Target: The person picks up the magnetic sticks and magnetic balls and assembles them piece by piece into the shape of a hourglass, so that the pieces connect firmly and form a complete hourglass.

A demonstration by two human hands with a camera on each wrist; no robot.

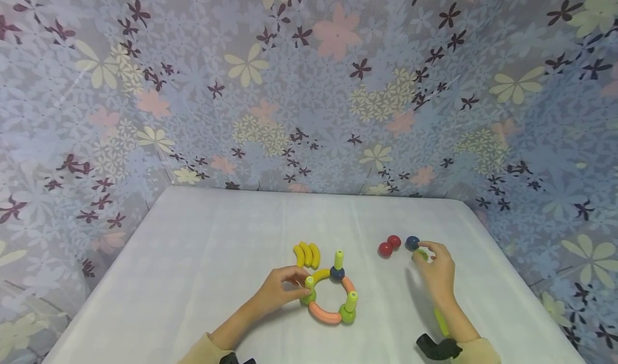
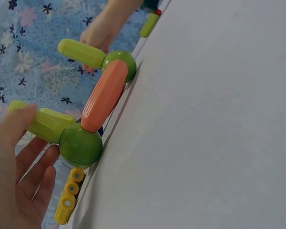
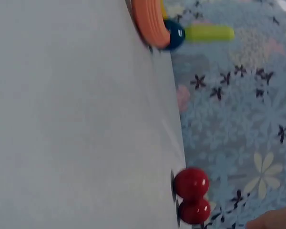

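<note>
Left hand (image 1: 284, 286) in a pinch on lime peg (image 2: 51, 125), right hand (image 1: 439, 271) at green ball (image 1: 422, 253), grip unclear

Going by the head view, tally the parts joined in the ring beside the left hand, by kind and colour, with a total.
Green balls: 2
Blue ball: 1
Upright light-green sticks: 3
Orange curved pieces: 2
Yellow curved piece: 1
Total: 9

Bare left hand (image 1: 276, 290), bare right hand (image 1: 438, 271), beige left sleeve (image 1: 205, 350), matching right sleeve (image 1: 478, 351), curved black attachment (image 1: 438, 348) beside the right sleeve, partly visible black piece (image 1: 229, 359) beside the left sleeve
</note>
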